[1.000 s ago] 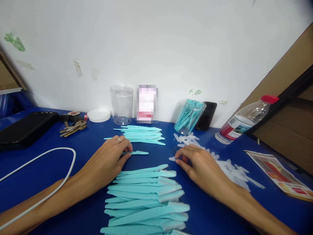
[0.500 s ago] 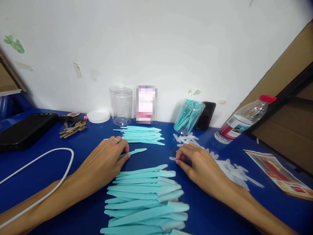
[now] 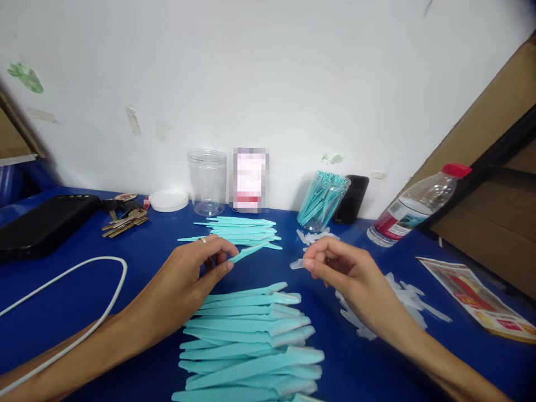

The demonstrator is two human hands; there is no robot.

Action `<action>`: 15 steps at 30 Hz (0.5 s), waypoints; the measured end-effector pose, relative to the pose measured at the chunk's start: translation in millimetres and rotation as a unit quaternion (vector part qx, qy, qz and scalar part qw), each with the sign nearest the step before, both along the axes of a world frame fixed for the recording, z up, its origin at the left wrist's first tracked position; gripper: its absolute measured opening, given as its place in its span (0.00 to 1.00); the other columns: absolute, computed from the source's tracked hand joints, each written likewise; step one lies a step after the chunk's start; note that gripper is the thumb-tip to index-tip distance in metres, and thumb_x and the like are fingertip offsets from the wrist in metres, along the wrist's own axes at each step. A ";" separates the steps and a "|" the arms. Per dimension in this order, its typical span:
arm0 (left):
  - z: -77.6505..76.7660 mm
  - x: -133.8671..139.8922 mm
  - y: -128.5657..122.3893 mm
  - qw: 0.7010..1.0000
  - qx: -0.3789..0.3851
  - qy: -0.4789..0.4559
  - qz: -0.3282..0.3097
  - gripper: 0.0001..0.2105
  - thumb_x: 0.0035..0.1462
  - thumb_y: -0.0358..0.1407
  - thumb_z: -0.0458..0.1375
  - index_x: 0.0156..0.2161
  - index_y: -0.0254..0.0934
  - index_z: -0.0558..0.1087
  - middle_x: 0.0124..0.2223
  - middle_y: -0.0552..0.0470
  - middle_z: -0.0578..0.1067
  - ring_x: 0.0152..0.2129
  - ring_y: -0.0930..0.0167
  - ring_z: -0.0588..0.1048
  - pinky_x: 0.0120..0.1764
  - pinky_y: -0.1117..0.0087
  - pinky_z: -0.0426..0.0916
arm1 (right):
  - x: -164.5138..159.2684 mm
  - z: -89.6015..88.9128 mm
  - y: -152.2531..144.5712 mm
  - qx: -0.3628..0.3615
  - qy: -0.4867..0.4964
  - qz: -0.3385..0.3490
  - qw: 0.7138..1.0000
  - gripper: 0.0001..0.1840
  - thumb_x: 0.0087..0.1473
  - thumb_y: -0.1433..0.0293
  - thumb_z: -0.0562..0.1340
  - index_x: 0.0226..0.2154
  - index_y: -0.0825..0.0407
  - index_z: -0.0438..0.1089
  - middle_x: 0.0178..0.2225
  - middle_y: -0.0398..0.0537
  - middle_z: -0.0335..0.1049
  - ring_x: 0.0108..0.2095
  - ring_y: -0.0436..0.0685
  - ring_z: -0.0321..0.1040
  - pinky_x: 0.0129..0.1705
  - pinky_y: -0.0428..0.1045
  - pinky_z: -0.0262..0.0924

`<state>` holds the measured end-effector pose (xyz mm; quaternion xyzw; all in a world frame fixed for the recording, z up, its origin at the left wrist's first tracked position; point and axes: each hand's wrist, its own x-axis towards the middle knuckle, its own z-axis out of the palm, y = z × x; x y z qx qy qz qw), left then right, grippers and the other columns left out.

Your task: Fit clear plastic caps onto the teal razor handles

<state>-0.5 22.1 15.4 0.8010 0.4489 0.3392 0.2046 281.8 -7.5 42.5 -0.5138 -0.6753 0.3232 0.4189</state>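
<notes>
**Both hands lift their parts off a blue table**

A blue table (image 3: 62, 245) fills the lower view, set against a white wall (image 3: 268, 67). Near the person lies a large fanned stack of capped teal sticks (image 3: 251, 340); farther back sits a smaller pile of bare teal sticks (image 3: 243, 230). A scatter of clear plastic caps (image 3: 402, 298) lies to the right. Along the wall stand an empty clear jar (image 3: 207, 181), a jar filled with teal sticks (image 3: 322, 201) and a water bottle (image 3: 412, 209); keys (image 3: 123, 218) and a white cable (image 3: 75, 312) lie to the left.

The left hand (image 3: 184, 285) pinches one teal stick (image 3: 249, 251) by its handle, tip pointing right and upward. The right hand (image 3: 352, 276) pinches a single clear cap (image 3: 297, 263) between thumb and fingertips. Half a second ago both pieces rested on the table; now both are raised and closer together, just apart, the cap's end facing the stick's tip. That suggests the two pieces are lined up for joining.
</notes>
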 end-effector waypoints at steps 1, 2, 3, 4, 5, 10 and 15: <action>2.4 1.7 -4.1 1.000 0.001 -0.006 -0.002 0.08 0.68 0.41 0.55 0.43 0.44 0.76 0.33 0.56 0.76 0.29 0.69 0.73 0.33 0.69 0.68 | -0.4 1.3 -0.4 -0.017 0.026 -0.001 1.000 0.11 0.60 0.60 0.67 0.31 0.49 0.75 0.23 0.41 0.68 0.25 0.53 0.62 0.28 0.48 0.58; 4.4 3.3 -8.3 1.000 0.001 -0.012 -0.005 0.08 0.68 0.40 0.55 0.43 0.44 0.77 0.33 0.56 0.76 0.29 0.70 0.73 0.32 0.69 0.68 | -0.6 2.1 -0.6 -0.035 0.049 -0.001 0.998 0.12 0.60 0.59 0.67 0.31 0.49 0.74 0.22 0.41 0.67 0.25 0.53 0.62 0.28 0.48 0.58; 5.8 4.8 -12.3 1.000 0.002 -0.020 -0.009 0.08 0.69 0.40 0.55 0.43 0.44 0.77 0.32 0.56 0.75 0.28 0.70 0.73 0.31 0.69 0.68 | -0.6 2.4 -0.7 -0.050 0.068 0.000 0.996 0.13 0.59 0.58 0.68 0.30 0.49 0.74 0.22 0.41 0.68 0.25 0.53 0.63 0.28 0.48 0.60; 6.5 6.1 -16.0 0.999 0.001 -0.029 -0.014 0.08 0.69 0.40 0.55 0.43 0.44 0.77 0.32 0.56 0.75 0.27 0.70 0.73 0.30 0.69 0.68 | -0.5 2.1 -0.9 -0.062 0.083 0.001 0.995 0.14 0.58 0.57 0.69 0.30 0.49 0.74 0.22 0.42 0.69 0.25 0.53 0.64 0.29 0.48 0.61; 6.5 7.2 -19.3 0.999 -0.002 -0.038 -0.021 0.08 0.69 0.40 0.55 0.43 0.44 0.77 0.32 0.56 0.75 0.27 0.70 0.73 0.29 0.69 0.67 | -0.4 1.5 -1.1 -0.070 0.096 0.000 0.993 0.14 0.56 0.57 0.70 0.29 0.49 0.74 0.23 0.43 0.70 0.26 0.54 0.65 0.30 0.49 0.62; 0.6 9.5 -26.9 0.996 -0.007 -0.064 -0.061 0.08 0.71 0.38 0.55 0.45 0.47 0.78 0.36 0.57 0.78 0.29 0.72 0.75 0.28 0.71 0.66 | -3.5 -4.5 -4.2 -0.071 0.144 -0.011 0.987 0.12 0.48 0.62 0.76 0.30 0.49 0.76 0.27 0.43 0.73 0.29 0.53 0.66 0.32 0.48 0.61; -2.7 10.1 -26.9 0.995 0.002 -0.063 -0.080 0.09 0.71 0.36 0.55 0.45 0.48 0.78 0.37 0.59 0.79 0.30 0.72 0.76 0.32 0.72 0.67 | -7.4 -7.3 -7.3 -0.075 0.142 0.002 0.987 0.07 0.49 0.65 0.76 0.31 0.49 0.80 0.24 0.40 0.72 0.26 0.50 0.65 0.29 0.46 0.59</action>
